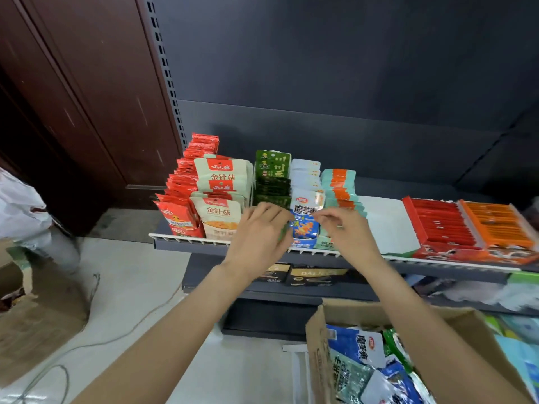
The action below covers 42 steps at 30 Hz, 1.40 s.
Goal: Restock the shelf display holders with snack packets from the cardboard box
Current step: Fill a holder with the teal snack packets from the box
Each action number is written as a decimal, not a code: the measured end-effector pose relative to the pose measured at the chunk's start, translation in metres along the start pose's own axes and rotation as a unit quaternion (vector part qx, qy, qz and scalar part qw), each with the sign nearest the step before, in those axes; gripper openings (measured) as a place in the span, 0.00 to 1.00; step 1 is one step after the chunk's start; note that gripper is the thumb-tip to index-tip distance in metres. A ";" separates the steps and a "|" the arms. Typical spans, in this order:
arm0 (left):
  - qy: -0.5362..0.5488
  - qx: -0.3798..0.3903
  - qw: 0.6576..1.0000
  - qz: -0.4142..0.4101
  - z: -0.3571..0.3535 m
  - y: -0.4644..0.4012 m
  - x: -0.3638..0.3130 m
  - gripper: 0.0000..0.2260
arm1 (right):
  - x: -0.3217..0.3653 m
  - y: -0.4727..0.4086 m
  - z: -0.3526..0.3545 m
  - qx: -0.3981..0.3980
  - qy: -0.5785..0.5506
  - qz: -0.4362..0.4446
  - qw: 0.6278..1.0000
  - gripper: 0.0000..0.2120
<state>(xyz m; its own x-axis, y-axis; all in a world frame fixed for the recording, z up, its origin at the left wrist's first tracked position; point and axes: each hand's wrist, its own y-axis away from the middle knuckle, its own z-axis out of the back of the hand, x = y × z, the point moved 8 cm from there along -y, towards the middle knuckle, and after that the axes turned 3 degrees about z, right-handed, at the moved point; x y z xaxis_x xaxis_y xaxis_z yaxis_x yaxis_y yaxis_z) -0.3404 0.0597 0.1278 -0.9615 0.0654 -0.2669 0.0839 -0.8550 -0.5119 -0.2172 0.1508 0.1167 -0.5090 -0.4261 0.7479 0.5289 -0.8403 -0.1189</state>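
Many snack packets (pixel 358 349) are still seen loose in the cardboard box (pixel 316 339) at the lower right, nearest the camera, so the restocking is judged to be well under way but not finished. White-and-blue packets and dark green ones are mixed in the box; how deep the pile goes cannot be told.

Above the box, both arms are stretched to the front edge of the shelf (pixel 186 245). The left hand (pixel 258 228) is laid against the front of the green row (pixel 272 182), its fingers (pixel 277 212) bent over the packets; whether anything is pinched cannot be told, since the hand is blurred. The right hand (pixel 342 228) is held just beside the blue-and-white row (pixel 306 223), with the thumb and forefinger brought together at the top edge of the front packet, which appears to be gripped there.

Five rows are counted in the holders: red (pixel 178 217) at the far left, cream (pixel 223 199), green, blue-and-white, and teal-and-orange (pixel 339 185). All five look close to full, the packets standing upright one behind another.

Further right, a bare white stretch of shelf (pixel 388 225) is seen, then a red display carton (pixel 443 225) and an orange one (pixel 501 228) lying flat. The bare stretch is judged to be the likely place for what remains.
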 end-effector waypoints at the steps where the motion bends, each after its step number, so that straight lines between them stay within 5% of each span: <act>1: 0.015 0.008 1.000 -0.016 -0.006 0.003 -0.016 0.14 | -0.012 0.014 0.008 0.000 -0.003 -0.015 1.000 0.08; 5: 0.085 0.076 0.992 -0.053 -0.047 0.024 -0.085 0.12 | -0.070 0.067 0.029 0.029 -0.001 -0.061 0.998 0.07; 10: 0.170 0.247 0.954 0.029 -0.116 0.067 -0.163 0.11 | -0.154 0.135 0.044 0.083 0.041 -0.094 0.991 0.07; 15: 0.047 0.471 0.865 0.169 -0.204 0.134 -0.195 0.18 | -0.252 0.191 0.045 0.140 0.119 -0.181 0.966 0.14; 21: -0.024 0.586 0.780 0.217 -0.257 0.191 -0.194 0.36 | -0.323 0.223 0.027 0.241 0.082 -0.237 0.937 0.31; 23: -0.034 0.597 0.772 0.214 -0.266 0.198 -0.193 0.40 | -0.328 0.225 0.019 0.259 0.054 -0.243 0.933 0.32; 29: -0.122 0.501 0.824 0.235 -0.263 0.187 -0.184 0.32 | -0.321 0.225 0.005 0.284 0.130 -0.228 0.922 0.38; 34: -0.216 0.532 0.802 0.166 -0.262 0.180 -0.184 0.30 | -0.318 0.242 -0.007 0.337 0.189 -0.215 0.897 0.52; 38: -0.269 0.578 0.761 0.119 -0.265 0.180 -0.182 0.21 | -0.324 0.239 0.000 0.295 0.204 -0.187 0.914 0.49; 42: -0.200 0.542 0.790 0.208 -0.251 0.170 -0.179 0.21 | -0.321 0.231 0.026 0.176 0.224 -0.150 0.947 0.38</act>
<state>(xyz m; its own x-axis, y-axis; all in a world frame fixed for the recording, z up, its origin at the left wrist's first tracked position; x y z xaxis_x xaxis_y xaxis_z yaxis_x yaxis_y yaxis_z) -0.0884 0.0315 -0.1166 -0.9338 -0.3190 0.1618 0.3489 -0.7126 0.6087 0.0861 0.1027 -0.1339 -0.8673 -0.3523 0.3518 0.4686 -0.8162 0.3380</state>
